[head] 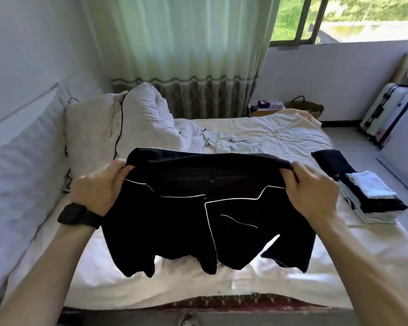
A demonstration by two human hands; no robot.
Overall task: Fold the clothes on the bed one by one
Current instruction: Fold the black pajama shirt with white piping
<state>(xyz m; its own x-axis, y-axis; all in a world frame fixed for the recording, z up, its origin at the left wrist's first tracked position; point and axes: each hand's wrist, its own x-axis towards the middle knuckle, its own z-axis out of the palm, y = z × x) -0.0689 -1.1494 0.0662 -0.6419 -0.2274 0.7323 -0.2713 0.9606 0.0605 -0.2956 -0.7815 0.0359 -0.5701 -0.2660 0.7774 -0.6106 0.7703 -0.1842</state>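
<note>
I hold a black shirt (198, 220) with thin white piping up in front of me, above the near half of the bed (127, 281). My left hand (101, 184) grips one top corner, fingers curled into the cloth, and my right hand (313, 191) grips the other top corner the same way. The shirt hangs spread between them, its lower edge loose and uneven just over the white sheet. A black watch (79, 215) sits on my left wrist.

At the bed's right edge lies a stack (368, 194) of folded clothes, dark and white pieces layered. Toward the far edge, near the middle, a pale crumpled garment (231, 140) lies on the sheet. White pillows (92, 137) lean at the far left corner. Beyond the bed hangs a pale green curtain (174, 43), and a white suitcase (391, 114) stands on the floor to the right.
</note>
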